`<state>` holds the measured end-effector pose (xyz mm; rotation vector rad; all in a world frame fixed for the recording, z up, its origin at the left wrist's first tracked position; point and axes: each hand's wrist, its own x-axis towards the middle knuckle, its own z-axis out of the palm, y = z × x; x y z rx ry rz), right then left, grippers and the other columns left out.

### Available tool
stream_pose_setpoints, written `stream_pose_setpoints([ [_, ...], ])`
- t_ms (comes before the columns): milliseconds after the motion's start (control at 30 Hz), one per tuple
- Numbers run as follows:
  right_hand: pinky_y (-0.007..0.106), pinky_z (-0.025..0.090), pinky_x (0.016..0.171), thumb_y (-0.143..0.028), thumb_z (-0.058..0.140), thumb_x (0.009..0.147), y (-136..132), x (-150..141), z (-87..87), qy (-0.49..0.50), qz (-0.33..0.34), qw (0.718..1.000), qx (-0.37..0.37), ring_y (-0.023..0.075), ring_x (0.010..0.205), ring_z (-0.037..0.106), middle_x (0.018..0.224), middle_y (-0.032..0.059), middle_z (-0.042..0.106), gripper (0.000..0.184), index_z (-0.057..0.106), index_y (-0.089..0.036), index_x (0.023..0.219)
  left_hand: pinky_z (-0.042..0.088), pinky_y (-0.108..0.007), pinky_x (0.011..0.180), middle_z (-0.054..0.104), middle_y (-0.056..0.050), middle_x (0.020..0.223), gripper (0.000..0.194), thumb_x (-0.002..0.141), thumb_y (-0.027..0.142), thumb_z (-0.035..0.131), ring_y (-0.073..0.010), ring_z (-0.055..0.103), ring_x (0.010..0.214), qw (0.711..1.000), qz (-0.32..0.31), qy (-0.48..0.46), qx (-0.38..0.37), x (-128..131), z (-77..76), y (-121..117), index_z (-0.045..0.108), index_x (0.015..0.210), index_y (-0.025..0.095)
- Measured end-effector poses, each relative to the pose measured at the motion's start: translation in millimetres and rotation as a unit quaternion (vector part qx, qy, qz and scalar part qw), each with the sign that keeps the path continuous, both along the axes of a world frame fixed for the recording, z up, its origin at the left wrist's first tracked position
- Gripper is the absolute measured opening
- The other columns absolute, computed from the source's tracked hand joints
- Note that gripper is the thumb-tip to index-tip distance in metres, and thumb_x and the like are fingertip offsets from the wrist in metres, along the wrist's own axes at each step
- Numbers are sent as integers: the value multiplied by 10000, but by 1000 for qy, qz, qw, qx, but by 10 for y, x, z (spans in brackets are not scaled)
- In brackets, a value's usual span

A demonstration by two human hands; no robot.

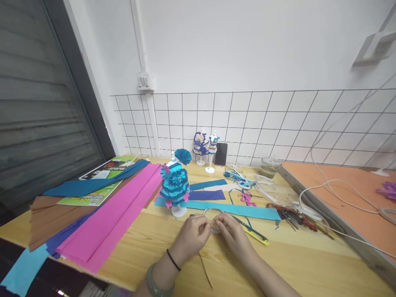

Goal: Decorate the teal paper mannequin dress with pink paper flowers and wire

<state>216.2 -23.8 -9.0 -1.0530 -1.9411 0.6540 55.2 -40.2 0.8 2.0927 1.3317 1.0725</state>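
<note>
Both my hands meet at the middle of the wooden table (309, 264), pinched on a roll of clear tape (213, 218). My left hand (192, 235) grips its left side with curled fingers. My right hand (233, 236) holds the right side, fingertips pressed at the ring. Just beyond the hands stands a small mannequin in a teal folded-paper dress (175, 185) on a white base. A yellow-handled snipper (255, 235) lies right of my right hand.
Long pink crepe paper (117, 216), blue and brown sheets lie at left over a green booklet (99, 183). Teal and purple strips (247, 210), two small dress models (206, 146), a phone (221, 154), a jar, tape rolls and tools sit behind. An orange table (346, 194) with cables adjoins right.
</note>
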Motion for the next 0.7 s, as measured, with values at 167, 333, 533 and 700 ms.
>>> stream_pose_setpoints([
  [167,290,435,677,-328,413,865,13,-12,-17,41,-6,999,-31,183,744,557,760,55,602,246,580,-179,763,353,-243,650,548,-15,632,184,782,193,456,-139,488,683,1000,13,-11,-1,10,19,3,607,680,170],
  [333,325,438,737,-297,449,853,-18,-21,-16,31,14,999,27,194,781,569,786,71,620,221,634,-186,803,363,-247,651,585,-29,666,186,776,215,478,-145,501,692,999,23,-41,-16,20,1,20,653,729,175],
  [533,363,451,747,-309,501,825,-11,-13,-50,55,12,997,45,200,751,576,754,79,636,219,690,-198,814,354,-252,645,565,-20,617,216,785,212,461,-142,489,664,999,26,-36,-14,20,7,25,653,695,173],
  [700,342,475,727,-384,560,782,-1,-44,-81,153,27,985,-70,208,786,595,795,85,652,233,721,-218,810,347,-249,628,546,-16,588,209,767,191,469,-137,478,641,998,25,-51,-15,22,15,29,630,638,160],
])
